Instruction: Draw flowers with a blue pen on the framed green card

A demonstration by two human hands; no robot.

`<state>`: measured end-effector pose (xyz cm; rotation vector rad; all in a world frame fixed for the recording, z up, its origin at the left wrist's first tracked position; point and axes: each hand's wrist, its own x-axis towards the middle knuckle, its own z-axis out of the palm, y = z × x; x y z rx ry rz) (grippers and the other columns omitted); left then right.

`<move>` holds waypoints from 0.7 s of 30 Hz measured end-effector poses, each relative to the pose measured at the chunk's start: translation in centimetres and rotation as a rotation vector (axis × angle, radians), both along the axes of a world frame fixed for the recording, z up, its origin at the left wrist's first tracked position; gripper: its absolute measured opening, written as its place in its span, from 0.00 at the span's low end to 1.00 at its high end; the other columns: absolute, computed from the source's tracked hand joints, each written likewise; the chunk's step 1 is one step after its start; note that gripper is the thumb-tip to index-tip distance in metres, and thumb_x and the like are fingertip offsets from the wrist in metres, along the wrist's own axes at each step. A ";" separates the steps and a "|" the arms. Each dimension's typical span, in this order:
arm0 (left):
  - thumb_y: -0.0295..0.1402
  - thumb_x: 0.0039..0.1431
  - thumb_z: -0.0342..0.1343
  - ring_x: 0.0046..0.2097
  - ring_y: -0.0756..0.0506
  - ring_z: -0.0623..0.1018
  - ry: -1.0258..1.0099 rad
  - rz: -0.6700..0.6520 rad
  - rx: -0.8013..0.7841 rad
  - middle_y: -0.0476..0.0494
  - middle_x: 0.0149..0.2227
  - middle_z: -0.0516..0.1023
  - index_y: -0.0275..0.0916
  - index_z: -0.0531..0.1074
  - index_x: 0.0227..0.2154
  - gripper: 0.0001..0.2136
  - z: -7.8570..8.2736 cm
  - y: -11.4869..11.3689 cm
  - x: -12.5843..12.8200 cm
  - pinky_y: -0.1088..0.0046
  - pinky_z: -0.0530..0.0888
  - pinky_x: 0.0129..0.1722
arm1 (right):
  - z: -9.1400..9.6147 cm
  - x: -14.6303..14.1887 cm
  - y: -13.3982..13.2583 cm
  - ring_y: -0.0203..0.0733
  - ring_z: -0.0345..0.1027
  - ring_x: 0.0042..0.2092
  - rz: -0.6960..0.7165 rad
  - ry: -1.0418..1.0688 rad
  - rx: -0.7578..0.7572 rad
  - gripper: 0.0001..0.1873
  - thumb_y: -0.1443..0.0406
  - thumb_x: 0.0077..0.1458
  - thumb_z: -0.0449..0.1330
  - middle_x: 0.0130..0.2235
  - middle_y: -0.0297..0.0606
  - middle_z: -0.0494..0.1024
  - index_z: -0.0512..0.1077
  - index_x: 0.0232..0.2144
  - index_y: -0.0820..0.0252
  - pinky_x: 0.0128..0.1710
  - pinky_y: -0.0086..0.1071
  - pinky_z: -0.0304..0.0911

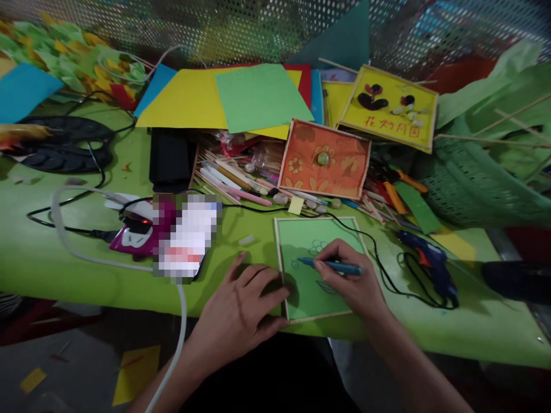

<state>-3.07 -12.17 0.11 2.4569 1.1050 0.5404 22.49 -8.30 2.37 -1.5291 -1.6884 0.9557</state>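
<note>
A green sheet of paper (306, 302) in a thin pale wooden frame lies on the table before me. Blue outlines of a flower, a small round shape and a leaf are drawn on it. My right hand (350, 278) is closed around a blue felt-tip pen (344, 267), whose tip is at the sheet beside the small round shape. My left hand (247, 304) rests palm down at the frame's left edge, its fingers spread, some touching the frame. Nothing shows in that hand, though its palm is hidden.
A glue gun (430, 264) lies right of the frame, its black cord passing behind. Further left are a phone (189, 235) and a purple power strip (133, 238). Behind are an orange framed picture (325, 160), pens, sticks, coloured paper (185, 97) and a green basket (482, 178).
</note>
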 end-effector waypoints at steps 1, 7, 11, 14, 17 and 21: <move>0.40 0.66 0.62 0.58 0.41 0.74 -0.001 -0.002 -0.005 0.46 0.56 0.76 0.50 0.73 0.56 0.17 -0.1 0.0 0.0 0.46 0.55 0.71 | 0.0 0.0 0.0 0.35 0.62 0.26 0.005 -0.007 0.001 0.07 0.62 0.57 0.64 0.25 0.30 0.72 0.72 0.28 0.57 0.25 0.28 0.56; 0.41 0.67 0.60 0.58 0.42 0.74 -0.007 -0.006 -0.016 0.47 0.56 0.76 0.50 0.72 0.56 0.16 -0.2 -0.1 0.0 0.45 0.54 0.71 | -0.2 0.1 -0.1 0.35 0.63 0.26 0.019 -0.031 0.001 0.06 0.63 0.57 0.64 0.25 0.30 0.73 0.73 0.29 0.57 0.25 0.28 0.57; 0.42 0.67 0.61 0.59 0.42 0.74 -0.007 -0.004 -0.015 0.48 0.56 0.75 0.50 0.72 0.56 0.17 -0.1 -0.1 0.1 0.44 0.52 0.72 | -0.3 0.2 -0.1 0.35 0.63 0.26 0.021 -0.040 0.025 0.07 0.62 0.58 0.64 0.25 0.30 0.73 0.73 0.29 0.57 0.25 0.28 0.57; 0.42 0.67 0.61 0.58 0.41 0.74 -0.007 -0.003 -0.010 0.47 0.55 0.76 0.50 0.72 0.56 0.17 -0.1 0.0 0.1 0.44 0.53 0.71 | -0.2 0.3 -0.2 0.35 0.63 0.26 0.033 -0.022 0.024 0.07 0.62 0.58 0.64 0.25 0.30 0.74 0.73 0.29 0.57 0.25 0.28 0.57; 0.42 0.67 0.61 0.59 0.41 0.74 0.001 -0.014 -0.019 0.46 0.55 0.76 0.49 0.72 0.56 0.16 -0.2 0.1 0.2 0.43 0.53 0.71 | -0.2 0.3 -0.2 0.35 0.63 0.25 0.033 0.006 0.028 0.07 0.62 0.58 0.64 0.25 0.30 0.73 0.73 0.29 0.57 0.24 0.28 0.57; 0.42 0.66 0.61 0.58 0.41 0.74 -0.006 -0.012 -0.020 0.46 0.55 0.76 0.49 0.72 0.55 0.16 -0.1 0.0 0.1 0.43 0.52 0.72 | -0.4 0.2 -0.1 0.36 0.65 0.27 0.036 0.011 0.021 0.07 0.61 0.59 0.65 0.26 0.31 0.74 0.74 0.30 0.57 0.26 0.28 0.59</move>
